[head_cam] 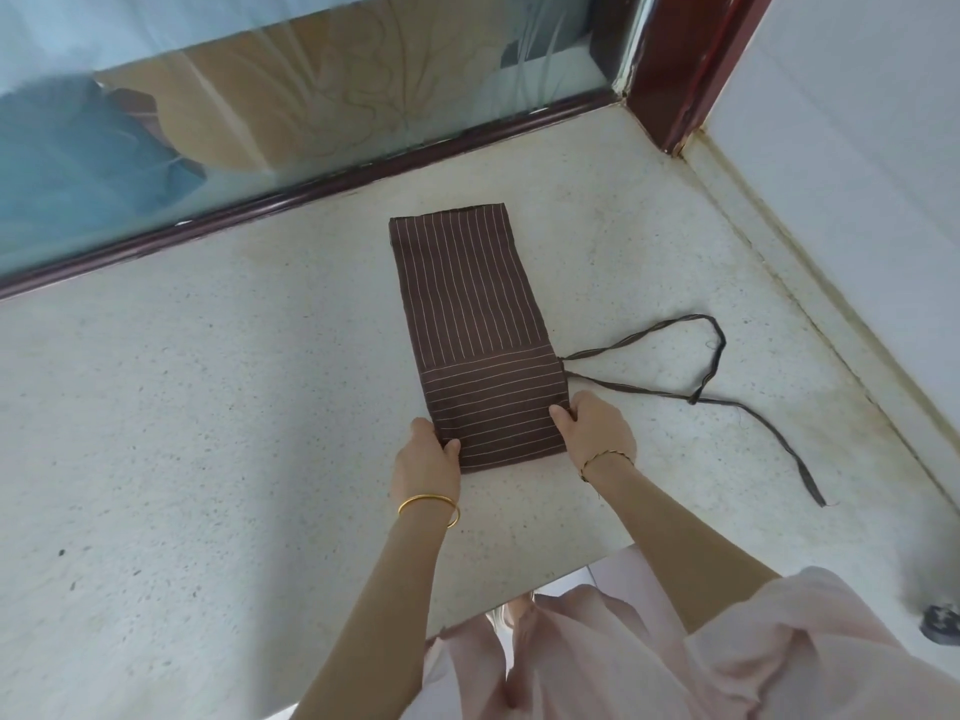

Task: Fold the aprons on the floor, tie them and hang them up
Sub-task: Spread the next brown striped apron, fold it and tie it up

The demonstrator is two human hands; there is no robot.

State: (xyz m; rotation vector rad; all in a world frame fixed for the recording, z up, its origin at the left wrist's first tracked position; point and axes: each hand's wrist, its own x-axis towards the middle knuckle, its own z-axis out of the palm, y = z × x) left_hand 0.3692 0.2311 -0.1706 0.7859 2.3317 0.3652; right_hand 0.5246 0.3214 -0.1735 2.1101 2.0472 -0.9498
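Note:
A brown apron (467,298) with thin white stripes lies folded into a long narrow rectangle on a pale speckled slab (208,407). Its near end is turned over, so the stripes there run crosswise. My left hand (426,457) pinches the near left edge of that turned end, thumb on top. On the near right edge my right hand (595,433) pinches the fold the same way. The apron's dark strings (706,376) trail loose from its right side, looping and crossing on the slab.
A frosted glass panel in a dark red frame (311,184) runs along the far side. A white wall (857,174) closes the right side. The slab's near edge (545,582) drops off in front of my pink clothing. A small dark object (940,622) sits at far right.

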